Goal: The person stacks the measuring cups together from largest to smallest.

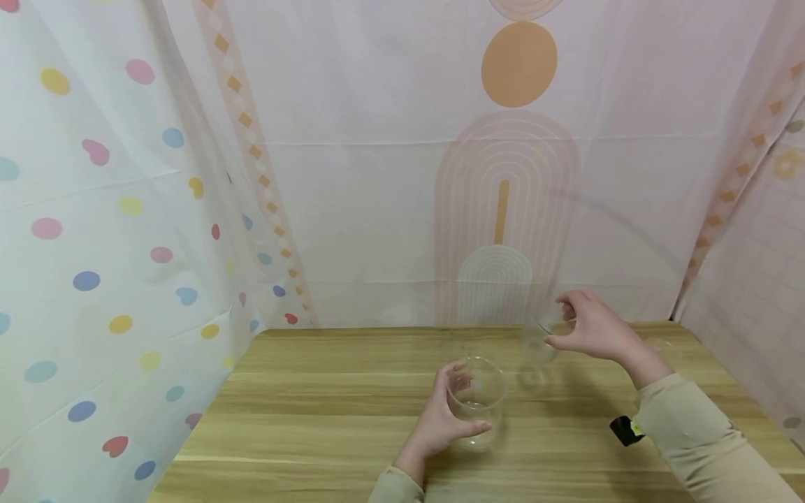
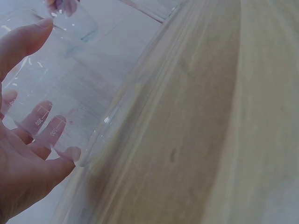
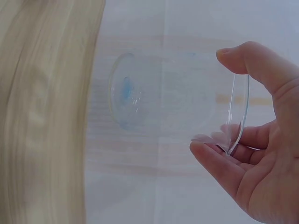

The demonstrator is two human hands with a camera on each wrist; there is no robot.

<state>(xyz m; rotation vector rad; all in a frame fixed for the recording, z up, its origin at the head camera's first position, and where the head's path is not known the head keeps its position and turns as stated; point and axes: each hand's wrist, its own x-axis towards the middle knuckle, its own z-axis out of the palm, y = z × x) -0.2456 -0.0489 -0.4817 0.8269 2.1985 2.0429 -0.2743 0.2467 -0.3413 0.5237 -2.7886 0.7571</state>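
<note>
My left hand [image 1: 440, 416] grips a clear glass beaker [image 1: 487, 409] near the front middle of the table, thumb on the near side and fingers round the far side. White volume marks [image 2: 46, 123] show on its wall in the left wrist view. Farther back and to the right, my right hand [image 1: 594, 327] holds a second clear glass vessel [image 1: 541, 342] by its rim, between thumb and fingers. In the right wrist view this vessel's rounded base [image 3: 114, 91] points away from the palm and appears raised off the tabletop. Its exact kind is hard to make out.
Behind the right wrist a faint round glass rim [image 1: 663, 346] shows on the wood-grain table [image 1: 302, 419]. A small black object [image 1: 625, 431] is beside the right sleeve. Printed cloth hangs along the back [image 1: 365, 209], left [image 1: 126, 293] and right sides.
</note>
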